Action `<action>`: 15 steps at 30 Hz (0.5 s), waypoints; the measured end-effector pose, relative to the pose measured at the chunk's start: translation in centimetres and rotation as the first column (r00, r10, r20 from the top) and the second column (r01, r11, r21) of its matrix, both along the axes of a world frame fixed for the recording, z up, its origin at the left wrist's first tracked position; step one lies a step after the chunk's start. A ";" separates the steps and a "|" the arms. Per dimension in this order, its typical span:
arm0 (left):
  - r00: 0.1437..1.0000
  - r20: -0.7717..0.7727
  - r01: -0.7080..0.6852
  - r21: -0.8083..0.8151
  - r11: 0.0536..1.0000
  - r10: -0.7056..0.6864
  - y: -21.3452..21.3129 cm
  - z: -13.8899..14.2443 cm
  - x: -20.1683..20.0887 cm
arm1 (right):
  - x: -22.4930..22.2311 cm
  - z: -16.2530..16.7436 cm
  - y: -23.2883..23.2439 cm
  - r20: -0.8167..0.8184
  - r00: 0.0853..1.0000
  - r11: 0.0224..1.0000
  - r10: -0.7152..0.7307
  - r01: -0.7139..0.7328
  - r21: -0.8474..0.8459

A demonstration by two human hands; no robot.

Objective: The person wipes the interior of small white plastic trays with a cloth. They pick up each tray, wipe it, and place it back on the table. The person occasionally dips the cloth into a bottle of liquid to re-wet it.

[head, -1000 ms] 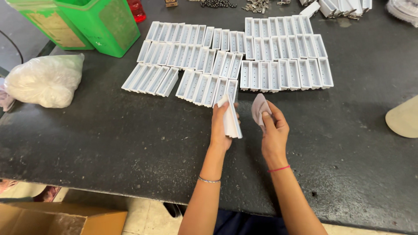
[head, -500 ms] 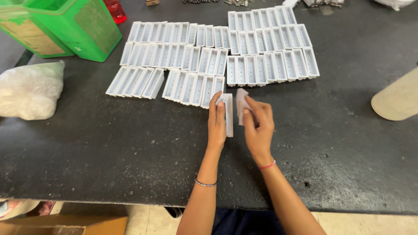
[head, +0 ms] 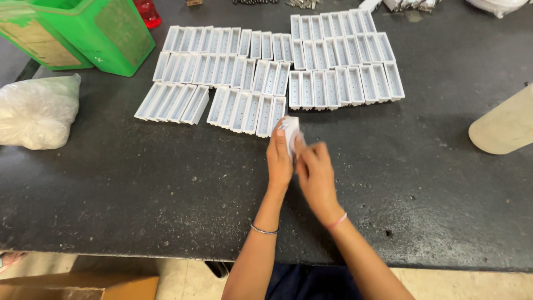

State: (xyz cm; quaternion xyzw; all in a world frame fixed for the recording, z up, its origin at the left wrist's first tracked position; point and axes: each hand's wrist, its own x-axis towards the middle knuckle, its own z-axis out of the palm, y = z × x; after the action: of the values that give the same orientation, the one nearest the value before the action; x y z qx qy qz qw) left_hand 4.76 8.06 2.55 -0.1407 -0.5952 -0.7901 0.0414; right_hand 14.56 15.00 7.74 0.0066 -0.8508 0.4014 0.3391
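Both hands are working one small white tray [head: 291, 129] just near of the rows of white trays [head: 277, 72] on the dark surface [head: 139, 183]. The left hand [head: 279, 158] is gripping it upright; the right hand [head: 315, 172] is pressing against its side, apparently fitting something, blurred.

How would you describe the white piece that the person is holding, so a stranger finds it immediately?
Start from the dark table with rows of white trays. At the near right end of the front row, both hands meet. The white piece between them is lifted, unlike the trays lying flat.
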 end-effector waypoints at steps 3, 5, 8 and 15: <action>0.985 -0.135 -0.114 -0.020 0.993 0.110 -0.8 -0.5 -1.3 | 2.4 -1.0 -0.9 0.107 0.994 0.996 0.028 -0.037 0.081; 0.993 0.117 -0.036 0.168 0.985 0.017 -1.2 -0.7 -1.9 | 4.0 -1.6 -0.9 0.193 0.980 0.995 0.047 -0.063 0.077; 0.970 0.215 0.025 0.365 0.931 -0.111 -2.0 -0.7 -2.4 | 5.1 -2.0 0.6 0.277 0.959 0.997 0.067 -0.075 0.020; 0.959 0.187 0.092 0.505 0.858 -0.213 -3.3 0.4 -2.3 | 2.8 0.4 6.4 0.109 0.994 0.998 -0.027 0.021 0.058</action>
State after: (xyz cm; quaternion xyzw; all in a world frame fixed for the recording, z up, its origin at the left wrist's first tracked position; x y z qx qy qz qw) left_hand 2.50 4.79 2.97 -0.0774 -0.3623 -0.9270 -0.0588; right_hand 17.38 21.44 8.17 -0.0160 -0.8793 0.3726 0.2962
